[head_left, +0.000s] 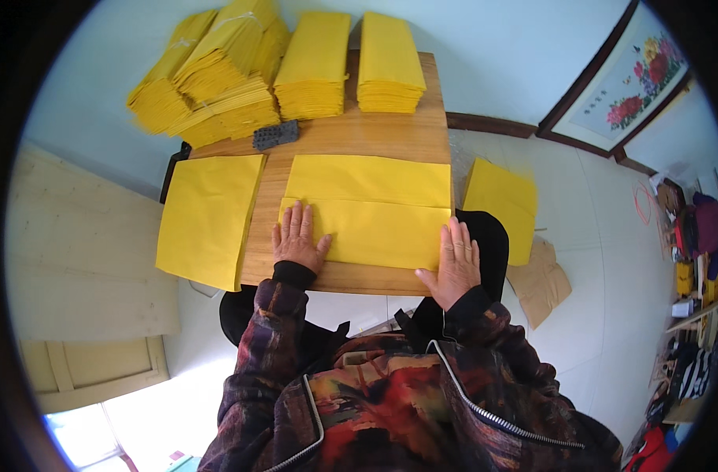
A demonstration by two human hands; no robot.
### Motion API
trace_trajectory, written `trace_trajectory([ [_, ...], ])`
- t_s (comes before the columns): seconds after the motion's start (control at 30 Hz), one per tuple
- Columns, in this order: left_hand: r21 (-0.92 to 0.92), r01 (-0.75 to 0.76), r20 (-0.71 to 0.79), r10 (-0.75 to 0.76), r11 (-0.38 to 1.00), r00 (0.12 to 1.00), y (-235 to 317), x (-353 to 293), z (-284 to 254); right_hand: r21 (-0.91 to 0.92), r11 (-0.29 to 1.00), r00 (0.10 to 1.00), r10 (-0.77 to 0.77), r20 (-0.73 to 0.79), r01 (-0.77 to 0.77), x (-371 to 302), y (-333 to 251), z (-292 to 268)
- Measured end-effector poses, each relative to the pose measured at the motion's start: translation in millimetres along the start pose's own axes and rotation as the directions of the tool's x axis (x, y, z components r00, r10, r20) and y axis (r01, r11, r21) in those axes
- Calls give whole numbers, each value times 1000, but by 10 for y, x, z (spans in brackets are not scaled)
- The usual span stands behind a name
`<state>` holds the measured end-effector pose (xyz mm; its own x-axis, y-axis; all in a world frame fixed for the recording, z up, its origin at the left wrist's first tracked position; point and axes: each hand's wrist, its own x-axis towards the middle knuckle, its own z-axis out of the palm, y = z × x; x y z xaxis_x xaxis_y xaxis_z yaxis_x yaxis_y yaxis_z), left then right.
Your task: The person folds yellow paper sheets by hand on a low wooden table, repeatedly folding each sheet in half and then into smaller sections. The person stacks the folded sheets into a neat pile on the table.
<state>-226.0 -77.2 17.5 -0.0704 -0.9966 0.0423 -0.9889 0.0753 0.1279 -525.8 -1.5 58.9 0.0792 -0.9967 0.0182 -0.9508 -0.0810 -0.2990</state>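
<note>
On the wooden table [351, 140] in front of me lies a yellow sheet [374, 228], its near part folded over so that a crease or edge runs across it from left to right. My left hand [297, 238] rests flat on the sheet's left end, fingers stretched out and pointing away from me. At the right end my right hand [455, 263] lies with fingers extended along the sheet's edge, the thumb apart. Neither hand grips anything. Left of the folded sheet, a flat yellow stack [209, 216] reaches over the table's left edge.
Bundled yellow folded sheets [225, 71] are piled at the far left, beside two neat yellow stacks [315, 67]. A dark grey textured object [276, 135] lies before them. Right of the table, more yellow sheets [500, 208] sit low, near brown paper [541, 283] on the floor.
</note>
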Motion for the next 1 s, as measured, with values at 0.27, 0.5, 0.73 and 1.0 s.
trace_trajectory([
  [0.27,-1,18,25,-18,1000,1000,7,-24,-24,124,916,921,-389,30,382,613,-863,452],
  [0.5,-8,-5,10,5,1000,1000,-7,-32,-1,59,966,968,-251,-16,251,350,-420,432],
  [0.73,-46,-13,-2,13,999,1000,-50,-27,12,224,947,892,-114,-437,230,548,278,49],
  [1.0,-66,70,-104,-76,995,992,-145,-69,-21,315,928,962,-123,-243,198,805,620,33],
])
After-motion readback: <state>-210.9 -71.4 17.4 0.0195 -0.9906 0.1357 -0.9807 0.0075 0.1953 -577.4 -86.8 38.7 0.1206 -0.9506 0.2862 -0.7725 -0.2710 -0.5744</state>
